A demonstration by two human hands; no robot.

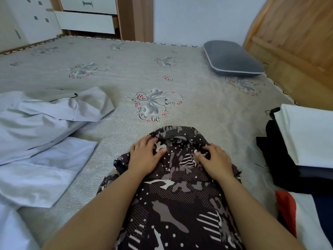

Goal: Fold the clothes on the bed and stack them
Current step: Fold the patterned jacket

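The big bed has a grey cover with flower prints, and it holds all the clothes. On the person's left lie loose pale blue clothes, not folded yet. On the right sits a stack of folded clothes, white on top and dark below, near the edge of the bed. A grey pillow rests far back by the wooden headboard. Right in front of the person lies the dark patterned shirt, spread flat on the bed with its collar pointing away. The left hand rests flat on the shirt near the collar, with its fingers spread out and not gripping anything. The right hand presses on the other side of the collar, and its fingers look a little bent on the cloth, but I cannot tell if they pinch it. The step now seems to be making the shirt smooth before folding. To do it well, both hands should push the bumps out from the middle to the sides, keep the collar straight, and fold each side in evenly so the shirt ends up the same shape as the stack.
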